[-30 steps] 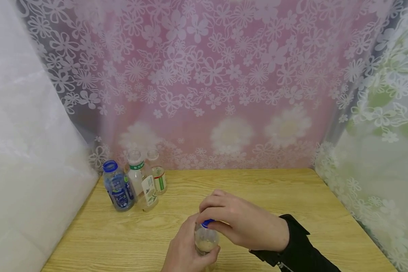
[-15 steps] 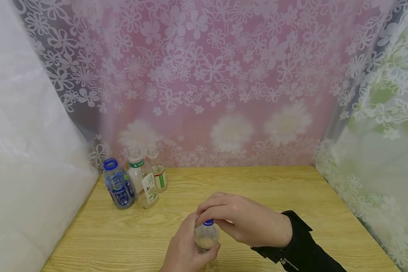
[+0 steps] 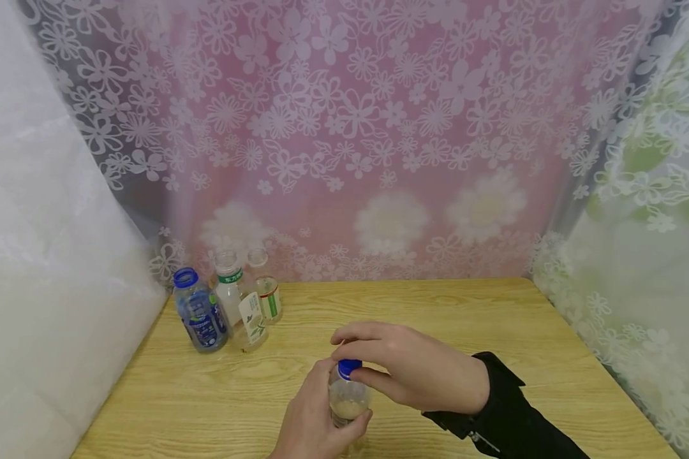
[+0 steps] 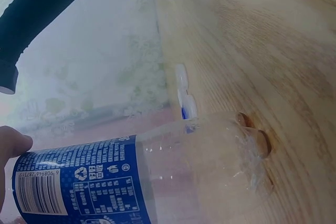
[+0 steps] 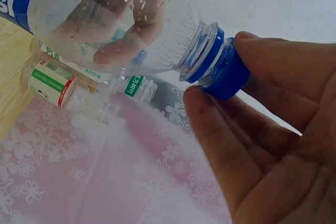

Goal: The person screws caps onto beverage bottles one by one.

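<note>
In the head view my left hand (image 3: 312, 414) grips a clear plastic bottle (image 3: 349, 401) around its body at the front of the table. Its blue printed label (image 4: 79, 182) fills the lower left of the left wrist view, with a fingertip at the label's edge. My right hand (image 3: 407, 366) comes over the top, thumb and finger pinching the blue bottle cap (image 5: 228, 74). A narrow gap shows between the cap and the blue ring (image 5: 210, 56) on the neck. Droplets cling inside the bottle.
Three uncapped bottles stand at the table's back left: a blue-labelled one (image 3: 201, 312), a tall clear one (image 3: 238, 309) and a smaller one (image 3: 268, 296). Small white pieces, perhaps caps (image 4: 184, 90), lie on the wooden table (image 3: 207, 408). Flowered curtains (image 3: 344, 127) enclose it.
My right hand's fingers have shifted around the cap, and more of the blue cap shows now. The left hand and the bottle stay in nearly the same place.
</note>
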{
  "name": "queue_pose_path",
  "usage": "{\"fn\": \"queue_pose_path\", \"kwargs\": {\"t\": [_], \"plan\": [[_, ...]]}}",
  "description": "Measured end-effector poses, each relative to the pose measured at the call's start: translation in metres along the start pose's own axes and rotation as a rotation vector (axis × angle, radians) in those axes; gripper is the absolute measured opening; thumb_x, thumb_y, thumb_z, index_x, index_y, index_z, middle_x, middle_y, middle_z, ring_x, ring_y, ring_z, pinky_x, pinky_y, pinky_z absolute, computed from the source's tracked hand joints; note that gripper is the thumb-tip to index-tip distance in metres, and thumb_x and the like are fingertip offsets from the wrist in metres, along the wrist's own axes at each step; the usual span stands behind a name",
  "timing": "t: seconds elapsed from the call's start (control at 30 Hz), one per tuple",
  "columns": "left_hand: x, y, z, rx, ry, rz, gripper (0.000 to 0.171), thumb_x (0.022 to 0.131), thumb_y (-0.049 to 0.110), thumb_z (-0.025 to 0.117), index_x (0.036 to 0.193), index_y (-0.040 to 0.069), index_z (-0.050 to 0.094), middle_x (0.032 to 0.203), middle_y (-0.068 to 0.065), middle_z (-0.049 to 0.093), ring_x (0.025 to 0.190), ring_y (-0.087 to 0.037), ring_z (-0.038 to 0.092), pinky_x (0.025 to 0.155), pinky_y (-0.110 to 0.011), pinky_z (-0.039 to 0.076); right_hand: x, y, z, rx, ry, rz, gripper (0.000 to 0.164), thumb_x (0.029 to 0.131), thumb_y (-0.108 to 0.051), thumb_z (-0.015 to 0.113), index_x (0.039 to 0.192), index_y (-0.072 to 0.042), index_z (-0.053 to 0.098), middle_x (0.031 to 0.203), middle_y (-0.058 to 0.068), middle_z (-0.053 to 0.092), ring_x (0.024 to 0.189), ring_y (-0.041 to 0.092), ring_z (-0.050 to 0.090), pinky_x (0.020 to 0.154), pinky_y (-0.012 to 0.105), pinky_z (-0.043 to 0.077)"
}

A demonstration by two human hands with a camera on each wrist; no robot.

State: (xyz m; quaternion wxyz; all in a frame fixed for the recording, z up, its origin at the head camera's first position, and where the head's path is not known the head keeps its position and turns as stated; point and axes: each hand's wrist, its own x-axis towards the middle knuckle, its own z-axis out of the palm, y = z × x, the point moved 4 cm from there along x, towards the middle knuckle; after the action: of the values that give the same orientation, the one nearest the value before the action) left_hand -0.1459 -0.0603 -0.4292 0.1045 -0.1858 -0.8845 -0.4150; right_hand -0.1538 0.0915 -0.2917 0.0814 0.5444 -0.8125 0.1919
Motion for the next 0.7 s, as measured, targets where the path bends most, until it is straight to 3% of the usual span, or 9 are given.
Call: {"fn": "queue_pose_path", "kwargs": {"t": [0.23, 0.4, 0.7], "plan": [[0.0003, 0.0004, -0.0003, 0.003, -0.007, -0.022, 0.079, 0.084, 0.051, 0.078, 0.146, 0.024, 0.038, 0.126, 0.011, 0.054, 0.098, -0.004, 0.059, 0.074, -0.027, 0.054, 0.0002, -0.0026, -0.0032, -0.007, 0.008, -0.021, 0.034, 0.095, -0.015, 0.07, 0.129, -0.018, 0.064, 0.123, -0.005, 0.056, 0.108, 0.005, 0.052, 0.094, 0.014, 0.045], [0.0006, 0.0009, -0.001, 0.016, -0.009, -0.026, 0.079, 0.084, 0.055, 0.077, 0.146, 0.025, 0.038, 0.126, 0.013, 0.054, 0.102, -0.004, 0.059, 0.077, -0.029, 0.055, 0.0013, -0.0032, -0.0036, 0.024, -0.008, -0.06, 0.038, 0.095, -0.009, 0.069, 0.131, -0.016, 0.062, 0.127, -0.004, 0.057, 0.114, 0.005, 0.052, 0.099, 0.015, 0.043], [0.0001, 0.0002, -0.0011, 0.015, -0.003, -0.02, 0.075, 0.083, 0.057, 0.076, 0.142, 0.026, 0.04, 0.126, 0.014, 0.054, 0.104, -0.004, 0.059, 0.08, -0.031, 0.056, 0.0011, -0.004, -0.0044, 0.06, -0.039, -0.05, 0.038, 0.094, -0.007, 0.068, 0.131, -0.017, 0.063, 0.132, -0.001, 0.059, 0.122, 0.007, 0.053, 0.103, 0.016, 0.042]]}}
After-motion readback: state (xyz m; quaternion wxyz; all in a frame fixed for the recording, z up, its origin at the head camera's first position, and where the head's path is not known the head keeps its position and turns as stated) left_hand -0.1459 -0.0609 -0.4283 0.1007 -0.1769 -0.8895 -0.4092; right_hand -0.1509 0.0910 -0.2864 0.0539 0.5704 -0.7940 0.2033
